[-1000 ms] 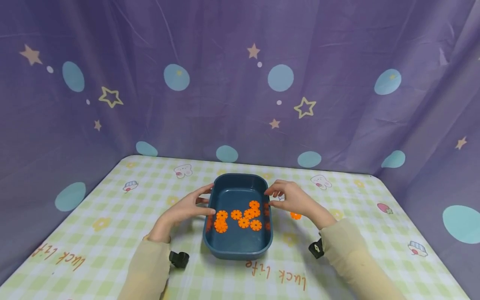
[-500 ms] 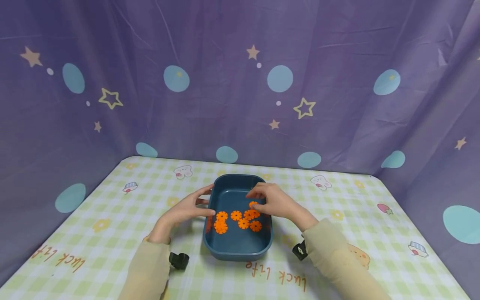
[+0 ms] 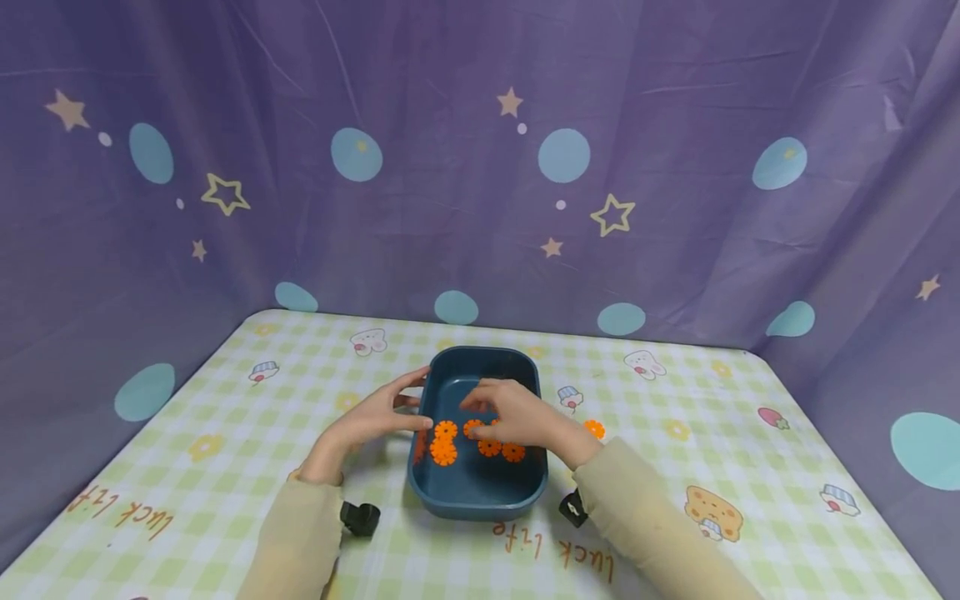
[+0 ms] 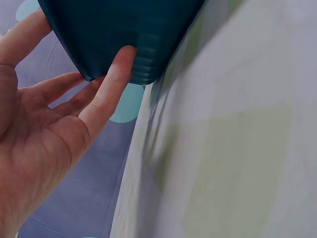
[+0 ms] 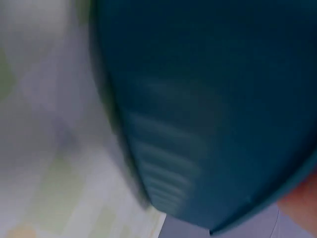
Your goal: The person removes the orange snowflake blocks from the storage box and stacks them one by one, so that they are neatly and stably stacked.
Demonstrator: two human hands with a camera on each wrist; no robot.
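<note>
A dark blue rectangular tub (image 3: 480,492) stands on the table with several orange notched discs (image 3: 444,454) lying on its floor. My left hand (image 3: 371,425) rests on the tub's left side, thumb at the rim and fingers spread toward the far end. In the left wrist view, one fingertip presses the ribbed outer wall (image 4: 99,39). My right hand (image 3: 517,414) reaches over the right rim, thumb and index apart beside a single disc (image 3: 471,427). It covers part of the discs on the right. The right wrist view shows mostly the tub's outer wall (image 5: 163,134).
One more orange disc (image 3: 594,429) lies on the checked tablecloth (image 3: 787,483), right of the tub and close to the right forearm. A purple curtain (image 3: 480,167) hangs behind the table. Black wrist cameras (image 3: 361,519) sit below both hands.
My right hand has moved left from outside the right rim to over the discs inside. My left hand and the tub stay in place.
</note>
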